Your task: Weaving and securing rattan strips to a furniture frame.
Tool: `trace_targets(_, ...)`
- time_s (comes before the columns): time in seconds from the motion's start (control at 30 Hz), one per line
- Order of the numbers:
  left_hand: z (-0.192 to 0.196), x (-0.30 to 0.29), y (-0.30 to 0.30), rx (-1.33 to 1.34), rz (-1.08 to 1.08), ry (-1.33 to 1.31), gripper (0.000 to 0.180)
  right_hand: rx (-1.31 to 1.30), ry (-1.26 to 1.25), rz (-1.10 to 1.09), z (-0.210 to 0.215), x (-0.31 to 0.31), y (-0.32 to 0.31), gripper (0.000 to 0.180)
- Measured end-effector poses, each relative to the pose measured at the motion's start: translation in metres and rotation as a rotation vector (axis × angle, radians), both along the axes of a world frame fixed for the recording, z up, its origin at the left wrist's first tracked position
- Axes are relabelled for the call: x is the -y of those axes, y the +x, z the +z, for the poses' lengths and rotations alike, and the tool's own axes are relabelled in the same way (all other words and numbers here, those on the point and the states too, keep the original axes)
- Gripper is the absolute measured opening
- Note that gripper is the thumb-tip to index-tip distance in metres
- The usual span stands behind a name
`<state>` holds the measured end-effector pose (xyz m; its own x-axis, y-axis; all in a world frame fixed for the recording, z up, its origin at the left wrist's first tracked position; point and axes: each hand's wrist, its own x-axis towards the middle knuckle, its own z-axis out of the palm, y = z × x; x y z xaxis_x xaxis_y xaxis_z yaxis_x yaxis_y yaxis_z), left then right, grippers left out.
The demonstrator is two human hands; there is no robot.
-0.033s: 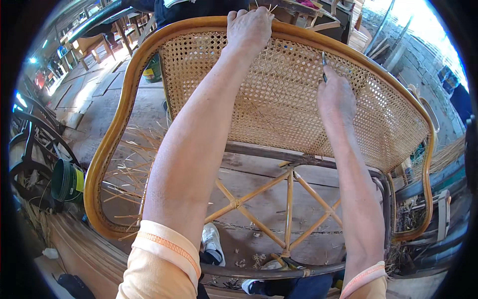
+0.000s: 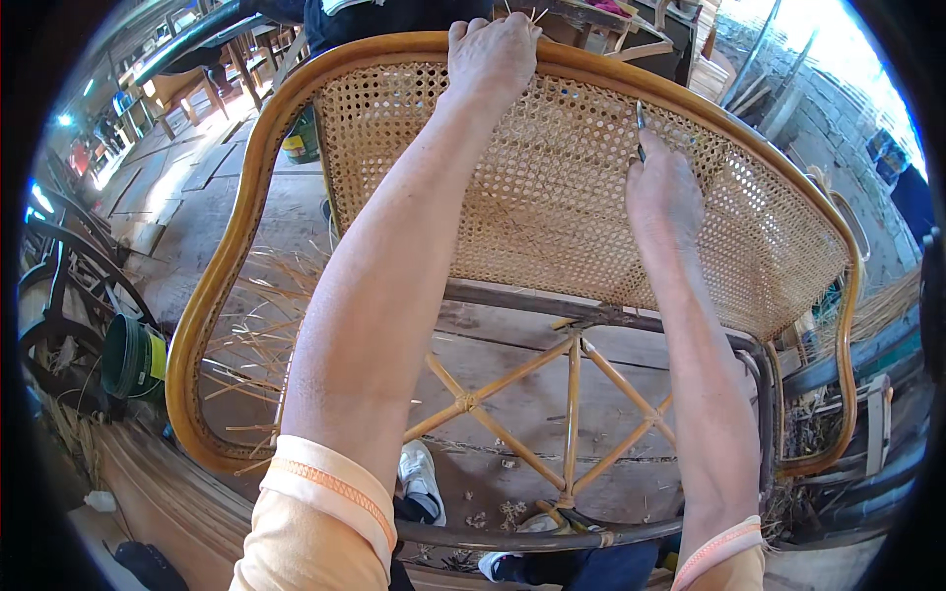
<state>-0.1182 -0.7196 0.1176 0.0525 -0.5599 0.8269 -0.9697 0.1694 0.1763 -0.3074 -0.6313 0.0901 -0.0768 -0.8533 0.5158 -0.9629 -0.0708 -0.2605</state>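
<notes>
In front of me stands a rattan seat frame whose curved back has a honey-brown rail (image 2: 355, 49) and a woven cane panel (image 2: 562, 148). My left hand (image 2: 493, 59) is closed over the top rail, fingers curled past its far side. Thin cane ends (image 2: 537, 15) poke out beside those fingers; whether they are gripped is hidden. My right hand (image 2: 667, 192) is closed around a slim, pointed metal tool (image 2: 641, 123), held in front of the panel's upper right part with its tip upward. Its handle is mostly covered by my fingers.
Loose cane strands (image 2: 261, 335) stick out at the left side of the frame. Below, crossed rattan struts (image 2: 572, 424) and a dark lower rail (image 2: 473, 539) surround my shoe (image 2: 420, 478). A green bucket (image 2: 123, 355) is at left. Cane scraps lie on the planked floor.
</notes>
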Motion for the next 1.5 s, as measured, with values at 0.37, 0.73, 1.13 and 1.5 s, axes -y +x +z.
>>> trace_targets(0.37,0.007,-0.007,-0.003,0.024,0.020,0.030,0.028,0.053,-0.071,0.003,-0.019,0.005,-0.001,0.036)
trace_targets(0.73,-0.002,0.002,0.001,0.026,-0.027,-0.018,0.033,0.113,-0.157,0.202,-0.020,0.007,-0.014,0.035)
trace_targets(1.13,0.012,-0.009,-0.003,-0.011,-0.024,0.070,0.027,0.031,0.511,0.102,0.102,0.018,-0.005,0.035)
trace_targets(1.5,0.001,0.014,0.002,-0.034,-0.015,0.132,0.025,-0.187,0.154,0.093,0.040,0.019,0.008,0.025)
